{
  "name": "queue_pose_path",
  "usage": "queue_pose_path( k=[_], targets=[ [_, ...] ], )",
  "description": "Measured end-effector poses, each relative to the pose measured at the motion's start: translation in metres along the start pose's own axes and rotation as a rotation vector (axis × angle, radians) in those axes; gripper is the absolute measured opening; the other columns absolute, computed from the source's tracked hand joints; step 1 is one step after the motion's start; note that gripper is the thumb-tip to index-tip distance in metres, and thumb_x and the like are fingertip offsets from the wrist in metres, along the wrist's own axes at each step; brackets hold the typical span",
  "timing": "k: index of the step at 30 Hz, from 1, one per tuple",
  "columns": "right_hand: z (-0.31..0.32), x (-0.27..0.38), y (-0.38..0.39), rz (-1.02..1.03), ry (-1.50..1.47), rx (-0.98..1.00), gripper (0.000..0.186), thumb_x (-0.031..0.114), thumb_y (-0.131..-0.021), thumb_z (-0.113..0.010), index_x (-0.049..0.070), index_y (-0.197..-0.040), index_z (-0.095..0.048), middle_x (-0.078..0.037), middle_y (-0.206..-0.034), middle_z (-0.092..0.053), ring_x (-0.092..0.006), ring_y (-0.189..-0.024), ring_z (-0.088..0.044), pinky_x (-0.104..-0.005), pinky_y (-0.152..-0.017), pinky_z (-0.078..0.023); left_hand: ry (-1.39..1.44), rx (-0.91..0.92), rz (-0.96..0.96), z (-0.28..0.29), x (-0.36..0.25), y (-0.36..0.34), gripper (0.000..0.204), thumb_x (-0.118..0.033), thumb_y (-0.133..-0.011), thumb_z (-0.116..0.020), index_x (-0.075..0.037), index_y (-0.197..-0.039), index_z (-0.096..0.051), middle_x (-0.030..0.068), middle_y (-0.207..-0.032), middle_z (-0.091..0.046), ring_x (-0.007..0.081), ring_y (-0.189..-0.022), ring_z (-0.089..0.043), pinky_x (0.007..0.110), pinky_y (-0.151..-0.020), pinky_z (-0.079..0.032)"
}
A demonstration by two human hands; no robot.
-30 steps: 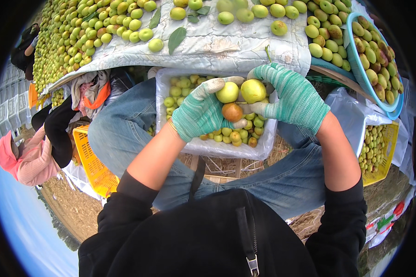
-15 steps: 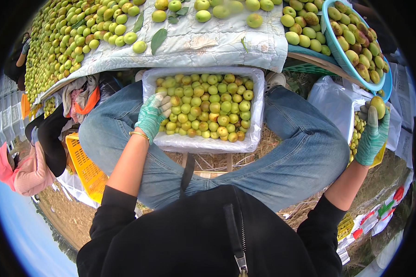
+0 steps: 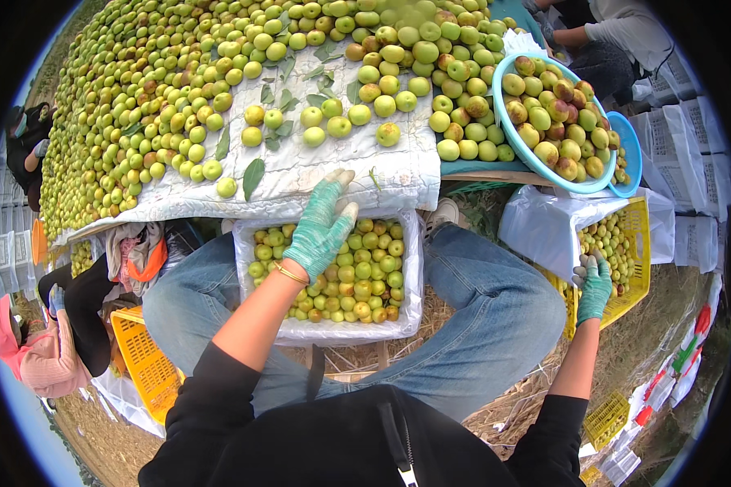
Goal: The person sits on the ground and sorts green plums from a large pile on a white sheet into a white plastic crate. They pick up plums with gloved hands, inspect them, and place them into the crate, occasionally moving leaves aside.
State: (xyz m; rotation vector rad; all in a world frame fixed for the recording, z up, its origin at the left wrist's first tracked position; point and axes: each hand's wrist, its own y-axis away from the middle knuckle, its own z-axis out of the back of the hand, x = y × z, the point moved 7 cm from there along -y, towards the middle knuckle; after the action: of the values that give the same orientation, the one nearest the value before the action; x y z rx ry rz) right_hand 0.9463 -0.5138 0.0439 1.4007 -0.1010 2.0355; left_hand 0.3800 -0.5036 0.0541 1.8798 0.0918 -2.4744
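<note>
Both my hands wear green gloves with grey fingertips. My left hand reaches over the far rim of a white plastic-lined box between my knees. Its fingers are spread, nothing in them, the tips over the edge of the white quilted cloth. The box holds round green jujubes with reddish-brown patches. At the right, my right hand hangs by the near side of a yellow crate, its fingers loosely apart and no fruit visible in them. Small, browner jujubes lie in that crate, partly under white plastic.
A heap of jujubes covers the table ahead, with a few loose ones and leaves near its edge. A light-blue basin of redder jujubes stands at the right. Another person sits at the left beside an orange-yellow crate.
My left hand has moved from the box's left side to its far rim and opened out. My right hand has lowered toward the yellow crate and let go of its jujube. The view has tilted up.
</note>
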Motion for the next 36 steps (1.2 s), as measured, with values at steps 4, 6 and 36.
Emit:
queue_pose_path(
  k=[4, 6, 36],
  targets=[
    [-0.091, 0.109, 0.080, 0.264, 0.169, 0.165, 0.031, 0.016, -0.093, -0.057, 0.003, -0.121, -0.058, -0.005, -0.092, -0.064, -0.0084, -0.074, -0.057, -0.0222, -0.066, -0.049, -0.490, 0.201, -0.287, -0.066, -0.038, -0.102, 0.048, -0.019, -0.089, -0.058, -0.006, -0.134, -0.045, 0.0161, -0.137, -0.045, 0.0307, -0.126, -0.044, 0.038, -0.104, -0.038],
    [-0.142, 0.146, 0.113, 0.325, 0.230, 0.385, 0.028, 0.014, -0.091, -0.060, 0.002, -0.117, -0.061, -0.006, -0.088, -0.065, -0.0114, -0.077, -0.060, -0.0263, -0.072, -0.051, -0.658, 0.305, -0.174, -0.106, -0.044, -0.136, 0.057, -0.028, -0.083, -0.065, -0.008, -0.132, -0.045, 0.0193, -0.138, -0.042, 0.0349, -0.125, -0.045, 0.041, -0.103, -0.039],
    [-0.325, 0.204, 0.057, 0.374, 0.709, 0.516, 0.048, 0.039, -0.078, -0.064, 0.009, -0.115, -0.054, -0.011, -0.099, -0.059, -0.0241, -0.086, -0.063, -0.0361, -0.074, -0.053, 0.666, 0.103, 0.211, -0.036, -0.029, -0.166, 0.044, -0.019, -0.085, -0.066, -0.015, -0.124, -0.047, 0.0042, -0.114, -0.053, 0.0142, -0.089, -0.061, 0.029, -0.066, -0.058]
  ],
)
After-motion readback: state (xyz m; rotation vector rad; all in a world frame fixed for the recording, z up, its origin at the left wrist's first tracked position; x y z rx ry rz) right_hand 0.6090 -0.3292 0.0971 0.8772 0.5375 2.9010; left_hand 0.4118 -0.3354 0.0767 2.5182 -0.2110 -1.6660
